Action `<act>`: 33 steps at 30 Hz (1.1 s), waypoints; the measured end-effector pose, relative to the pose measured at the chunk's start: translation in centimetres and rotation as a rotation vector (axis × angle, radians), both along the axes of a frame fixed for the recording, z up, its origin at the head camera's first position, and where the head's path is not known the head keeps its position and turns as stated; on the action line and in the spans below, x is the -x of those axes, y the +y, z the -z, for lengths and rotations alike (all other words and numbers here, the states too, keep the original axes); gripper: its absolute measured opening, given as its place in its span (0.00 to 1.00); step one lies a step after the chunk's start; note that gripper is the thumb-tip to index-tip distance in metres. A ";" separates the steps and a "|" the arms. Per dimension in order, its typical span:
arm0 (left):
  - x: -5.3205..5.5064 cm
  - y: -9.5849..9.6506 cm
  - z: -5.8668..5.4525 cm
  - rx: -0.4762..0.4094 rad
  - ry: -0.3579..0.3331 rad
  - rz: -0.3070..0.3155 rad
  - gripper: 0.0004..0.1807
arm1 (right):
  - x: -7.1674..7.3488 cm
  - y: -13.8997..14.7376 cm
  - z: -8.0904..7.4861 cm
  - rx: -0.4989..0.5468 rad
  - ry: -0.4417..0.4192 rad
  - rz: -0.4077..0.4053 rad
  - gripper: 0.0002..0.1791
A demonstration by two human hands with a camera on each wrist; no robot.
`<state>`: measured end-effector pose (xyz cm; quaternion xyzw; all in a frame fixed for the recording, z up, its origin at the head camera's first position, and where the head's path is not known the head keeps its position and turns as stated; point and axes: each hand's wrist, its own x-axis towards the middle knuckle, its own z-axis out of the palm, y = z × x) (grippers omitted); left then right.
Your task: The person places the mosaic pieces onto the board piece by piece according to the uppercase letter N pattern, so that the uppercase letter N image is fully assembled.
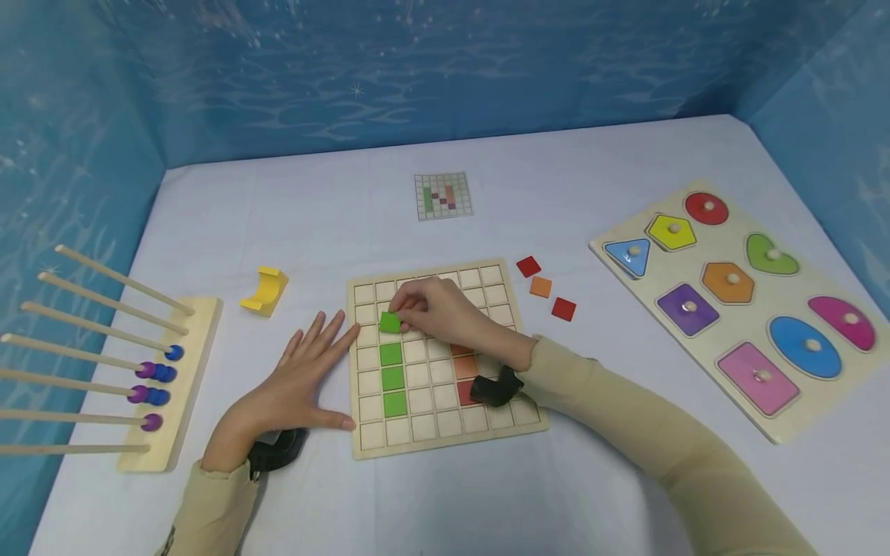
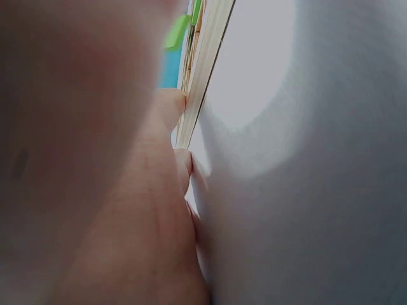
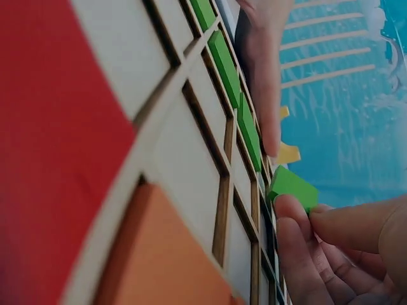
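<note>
Between thumb and fingers my right hand (image 1: 436, 310) pinches a green square tile (image 1: 390, 322), tilted at the second column of a wooden grid board (image 1: 448, 448). The right wrist view shows that green tile (image 3: 292, 188) at the fingertips, close to the board. Below it in the same column lie three green tiles (image 1: 392, 378). Under my right forearm an orange tile (image 1: 467, 367) and a red tile (image 1: 467, 393) sit in cells, partly covered. My left hand (image 1: 306, 378) lies with spread fingers on the table, forefinger and thumb against the board's left edge.
Loose red (image 1: 564, 309) and orange (image 1: 541, 286) tiles lie right of the board. Behind it is a small pattern card (image 1: 443, 196). A yellow curved block (image 1: 266, 291) and a pegged bead stand (image 1: 170, 386) are at left; a knobbed shape puzzle (image 1: 758, 309) is at right.
</note>
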<state>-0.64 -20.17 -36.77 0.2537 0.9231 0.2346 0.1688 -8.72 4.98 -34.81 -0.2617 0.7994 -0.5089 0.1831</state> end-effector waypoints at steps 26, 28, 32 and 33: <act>-0.1 0.0 0.2 -0.021 0.024 0.006 0.68 | -0.5 1.2 -1.2 -0.139 0.218 -0.031 0.07; -0.1 0.0 0.3 -0.024 0.034 0.006 0.68 | -0.6 2.6 -1.6 -0.113 0.212 -0.008 0.07; 0.0 0.0 0.3 -0.020 0.031 0.005 0.68 | -1.0 6.5 -2.4 -0.095 0.207 0.088 0.07; 0.0 0.0 0.2 -0.020 0.030 0.006 0.68 | -1.1 7.5 -2.5 -0.099 0.206 0.119 0.07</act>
